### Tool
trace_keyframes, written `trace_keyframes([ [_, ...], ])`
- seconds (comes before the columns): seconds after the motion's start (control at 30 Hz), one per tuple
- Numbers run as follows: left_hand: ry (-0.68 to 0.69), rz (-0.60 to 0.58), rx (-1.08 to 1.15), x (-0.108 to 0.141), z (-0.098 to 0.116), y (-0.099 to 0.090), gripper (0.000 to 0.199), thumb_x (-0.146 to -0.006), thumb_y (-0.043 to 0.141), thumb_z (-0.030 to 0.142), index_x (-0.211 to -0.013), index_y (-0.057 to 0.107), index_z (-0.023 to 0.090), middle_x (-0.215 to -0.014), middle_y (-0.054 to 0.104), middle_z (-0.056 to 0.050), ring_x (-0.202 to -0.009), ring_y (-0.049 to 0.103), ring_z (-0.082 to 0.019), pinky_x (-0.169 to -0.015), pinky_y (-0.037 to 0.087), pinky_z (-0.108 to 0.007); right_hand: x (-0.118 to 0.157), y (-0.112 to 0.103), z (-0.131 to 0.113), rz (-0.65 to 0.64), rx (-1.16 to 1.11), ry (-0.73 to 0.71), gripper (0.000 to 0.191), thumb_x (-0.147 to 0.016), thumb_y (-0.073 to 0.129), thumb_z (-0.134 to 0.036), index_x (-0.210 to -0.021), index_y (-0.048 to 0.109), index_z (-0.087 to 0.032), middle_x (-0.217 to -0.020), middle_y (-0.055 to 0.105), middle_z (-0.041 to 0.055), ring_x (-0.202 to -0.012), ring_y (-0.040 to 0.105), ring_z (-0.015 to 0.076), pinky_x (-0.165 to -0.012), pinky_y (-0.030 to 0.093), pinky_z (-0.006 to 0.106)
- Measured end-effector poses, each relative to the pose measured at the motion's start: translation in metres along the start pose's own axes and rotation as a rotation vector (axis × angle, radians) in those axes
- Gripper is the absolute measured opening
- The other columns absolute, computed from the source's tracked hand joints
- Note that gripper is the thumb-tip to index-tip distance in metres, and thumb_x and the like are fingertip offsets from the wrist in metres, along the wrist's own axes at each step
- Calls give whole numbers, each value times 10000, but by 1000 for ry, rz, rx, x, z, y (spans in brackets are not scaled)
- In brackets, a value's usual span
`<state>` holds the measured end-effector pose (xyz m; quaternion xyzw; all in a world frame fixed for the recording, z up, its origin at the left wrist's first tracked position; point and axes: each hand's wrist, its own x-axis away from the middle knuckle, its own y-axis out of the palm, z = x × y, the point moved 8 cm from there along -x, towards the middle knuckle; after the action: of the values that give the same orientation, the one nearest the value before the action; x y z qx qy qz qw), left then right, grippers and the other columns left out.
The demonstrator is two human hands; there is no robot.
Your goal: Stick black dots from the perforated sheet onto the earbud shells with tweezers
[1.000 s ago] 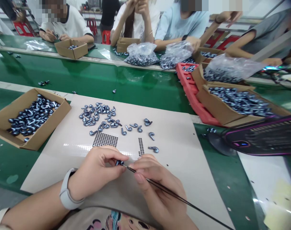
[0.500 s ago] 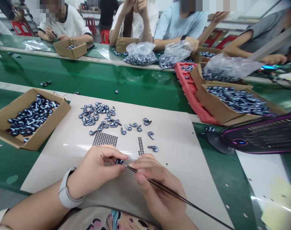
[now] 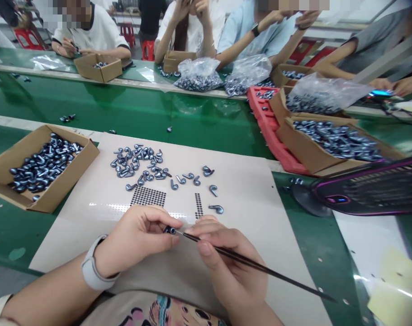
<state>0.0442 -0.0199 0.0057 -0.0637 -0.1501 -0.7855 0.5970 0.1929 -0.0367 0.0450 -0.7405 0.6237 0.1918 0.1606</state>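
Earbud (image 3: 169, 230) is pinched by the left hand (image 3: 136, 237) above the beige mat (image 3: 246, 194), steadied for the black pick (image 3: 256, 265) pinched in the right hand (image 3: 226, 260).

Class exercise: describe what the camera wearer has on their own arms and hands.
The left hand and right hand are bare, without gloves. A pale grey wristband, smooth and wide, circles the left wrist. The left forearm shows no sleeve.

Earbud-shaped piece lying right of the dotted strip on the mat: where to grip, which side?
Pinch the thin stem of the earbud-shaped piece from above, fingers across it. It lies flat on the beige mat, stem pointing left, apart from other pieces.
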Motion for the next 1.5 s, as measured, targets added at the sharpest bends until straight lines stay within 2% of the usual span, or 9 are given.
trace_keyframes([
  [0.3,-27,2,84,0,-1,1,188,-623,781,89,-778,791,196,-762,711,-18,-664,603,-111,-583,489,-199,1,3,1,4,27,-19,153,-894,601,-95,-950,640,-232,-908,757,44,-794,719,195,-784,550,411],
  [0.57,-8,-26,96,-1,0,2,212,-646,781,69,-797,792,217,-777,727,-4,-693,631,-105,-635,513,-195,-1,2,5,29,-79,65,95,-916,614,-136,-911,636,-228,-890,757,31,-802,713,174,-770,562,364],
  [0.77,-9,-6,62,-1,0,1,181,-636,789,104,-791,787,197,-763,713,-21,-689,616,-127,-611,502,-221,2,-1,1,38,0,-6,165,-888,594,-67,-937,629,-222,-907,751,37,-785,697,179,-780,542,396],
  [0.93,-32,-3,45,-1,-3,0,156,-646,775,136,-790,785,194,-751,690,-22,-681,590,-124,-604,476,-224,-1,6,-10,-40,166,-104,280,-806,597,13,-971,618,-213,-931,737,47,-806,707,187,-794,553,409],
  [1.17,-56,4,0,-1,-11,0,137,-658,765,172,-794,774,189,-680,629,-7,-638,539,-121,-549,425,-227,1,13,-28,-101,392,-276,317,-754,590,47,-967,603,-188,-872,723,76,-764,698,189,-714,553,384],
  [1.33,-62,-3,3,-2,-9,0,140,-660,763,159,-797,773,187,-680,628,-5,-630,530,-114,-551,420,-224,2,12,-25,-102,377,-214,307,-783,574,30,-976,586,-209,-877,721,68,-770,691,186,-726,556,404],
  [1.5,-58,-5,27,-2,-6,0,157,-641,776,135,-790,780,186,-699,645,-9,-640,545,-109,-570,439,-213,0,4,-22,-16,305,-155,275,-795,577,4,-953,584,-220,-887,729,48,-766,699,183,-758,557,416],
])
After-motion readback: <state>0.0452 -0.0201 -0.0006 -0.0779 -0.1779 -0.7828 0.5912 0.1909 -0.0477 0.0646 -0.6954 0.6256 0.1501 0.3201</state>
